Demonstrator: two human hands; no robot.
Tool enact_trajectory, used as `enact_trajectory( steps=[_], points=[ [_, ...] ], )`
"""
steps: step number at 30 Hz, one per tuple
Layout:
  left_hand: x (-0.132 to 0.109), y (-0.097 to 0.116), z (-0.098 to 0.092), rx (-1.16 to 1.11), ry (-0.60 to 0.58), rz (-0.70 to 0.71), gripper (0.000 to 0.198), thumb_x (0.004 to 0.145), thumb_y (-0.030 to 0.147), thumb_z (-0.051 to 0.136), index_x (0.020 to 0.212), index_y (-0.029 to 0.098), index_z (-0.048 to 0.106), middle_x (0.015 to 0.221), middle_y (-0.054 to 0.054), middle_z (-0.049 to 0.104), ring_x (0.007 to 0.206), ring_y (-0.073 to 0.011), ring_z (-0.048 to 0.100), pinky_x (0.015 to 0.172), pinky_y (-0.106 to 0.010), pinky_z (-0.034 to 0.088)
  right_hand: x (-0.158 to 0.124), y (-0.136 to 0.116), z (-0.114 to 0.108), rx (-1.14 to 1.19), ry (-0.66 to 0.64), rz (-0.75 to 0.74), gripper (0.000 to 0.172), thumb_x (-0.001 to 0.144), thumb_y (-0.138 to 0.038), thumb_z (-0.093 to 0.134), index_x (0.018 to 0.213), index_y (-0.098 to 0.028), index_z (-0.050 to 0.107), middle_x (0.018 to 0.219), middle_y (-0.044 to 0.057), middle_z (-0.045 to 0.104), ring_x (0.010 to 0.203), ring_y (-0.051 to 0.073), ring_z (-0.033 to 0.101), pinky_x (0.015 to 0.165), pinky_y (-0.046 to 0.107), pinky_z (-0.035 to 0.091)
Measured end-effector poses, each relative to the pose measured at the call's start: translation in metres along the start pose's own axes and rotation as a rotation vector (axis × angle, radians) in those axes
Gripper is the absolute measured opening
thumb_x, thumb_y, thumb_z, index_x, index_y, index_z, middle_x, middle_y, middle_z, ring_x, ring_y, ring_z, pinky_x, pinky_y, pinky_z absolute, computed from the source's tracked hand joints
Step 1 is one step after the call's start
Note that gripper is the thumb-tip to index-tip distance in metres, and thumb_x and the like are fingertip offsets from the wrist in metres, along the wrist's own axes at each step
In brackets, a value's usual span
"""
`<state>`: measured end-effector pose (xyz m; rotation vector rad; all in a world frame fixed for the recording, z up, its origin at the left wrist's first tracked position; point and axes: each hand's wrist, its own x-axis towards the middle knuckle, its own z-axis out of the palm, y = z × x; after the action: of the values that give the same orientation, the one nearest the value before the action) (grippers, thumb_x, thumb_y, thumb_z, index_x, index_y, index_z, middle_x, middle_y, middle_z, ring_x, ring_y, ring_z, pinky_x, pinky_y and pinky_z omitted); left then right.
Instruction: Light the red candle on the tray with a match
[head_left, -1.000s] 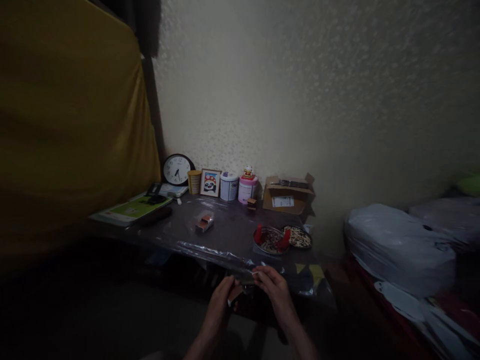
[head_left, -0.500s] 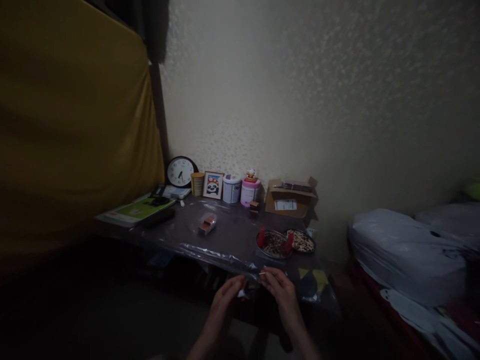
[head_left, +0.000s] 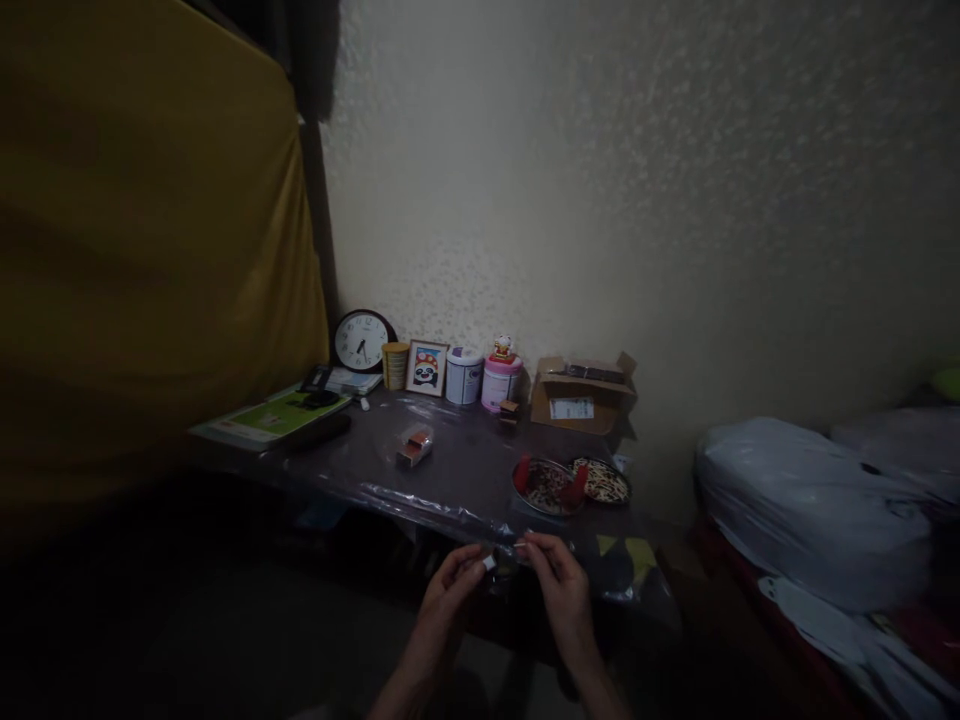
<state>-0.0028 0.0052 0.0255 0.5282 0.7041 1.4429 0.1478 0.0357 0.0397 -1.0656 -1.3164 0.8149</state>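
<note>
Over the front edge of the table [head_left: 457, 475], my left hand [head_left: 452, 585] pinches a small white object [head_left: 489, 563]; most of it is hidden by the fingers. Just to the right, my right hand [head_left: 556, 575] is closed with thumb and fingertips on a thin pale matchstick [head_left: 520, 544], pointing toward the left hand. The two hands are apart. Beyond the right hand sits a round dish [head_left: 546, 490] with small dark and pale bits and red pieces at its sides. A second round dish [head_left: 602, 482] of pale sticks stands beside it.
Small brown boxes in clear wrap [head_left: 415, 445] lie mid-table. Along the wall stand a clock [head_left: 363, 340], a panda picture [head_left: 427, 368], a white tin [head_left: 464, 377], a pink tin [head_left: 501, 385] and an open cardboard box [head_left: 581, 402]. White bags [head_left: 817, 510] are at right.
My left hand has turned and risen slightly, showing more of the white object. The right hand has shifted slightly left, still pinching the matchstick.
</note>
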Motion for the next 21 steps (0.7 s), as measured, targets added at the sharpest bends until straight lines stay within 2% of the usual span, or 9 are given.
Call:
enact_trajectory(
  steps=[7,13,17,21],
  points=[
    [0.0,0.0,0.001,-0.025,-0.012,-0.032,0.032,0.061,0.03,0.078,0.088,0.016,0.07,0.085,-0.007,0.074,0.076,-0.0163,0.065,0.073,-0.026,0.047,-0.011,-0.005,0.009,-0.199,-0.047,-0.276,0.013,0.083,-0.031,0.057,0.08,-0.023,0.067,0.082,0.002,0.07,0.081,0.019,0.064,0.078,0.028,0.049],
    [-0.001,0.001,0.001,-0.009,-0.032,-0.018,0.029,0.063,0.03,0.076,0.088,0.016,0.07,0.083,-0.007,0.074,0.074,-0.0156,0.065,0.072,-0.026,0.047,-0.015,-0.007,0.012,-0.261,-0.038,-0.35,0.009,0.083,-0.025,0.056,0.084,-0.024,0.066,0.083,0.002,0.071,0.08,0.018,0.066,0.075,0.027,0.051],
    [-0.002,0.004,0.005,-0.016,0.015,0.002,0.028,0.059,0.03,0.078,0.082,0.016,0.069,0.077,-0.005,0.072,0.069,-0.0145,0.063,0.066,-0.024,0.046,-0.015,-0.012,0.014,-0.277,-0.023,-0.393,0.01,0.084,-0.023,0.056,0.083,-0.024,0.066,0.082,0.002,0.072,0.079,0.018,0.067,0.075,0.027,0.052],
    [-0.003,0.006,0.009,-0.047,0.057,0.016,0.027,0.057,0.029,0.079,0.078,0.015,0.069,0.071,-0.003,0.07,0.066,-0.0131,0.062,0.064,-0.022,0.046,-0.014,-0.019,0.014,-0.314,0.031,-0.508,0.012,0.085,-0.02,0.053,0.083,-0.023,0.065,0.082,0.003,0.071,0.081,0.017,0.067,0.076,0.027,0.053]
  ],
)
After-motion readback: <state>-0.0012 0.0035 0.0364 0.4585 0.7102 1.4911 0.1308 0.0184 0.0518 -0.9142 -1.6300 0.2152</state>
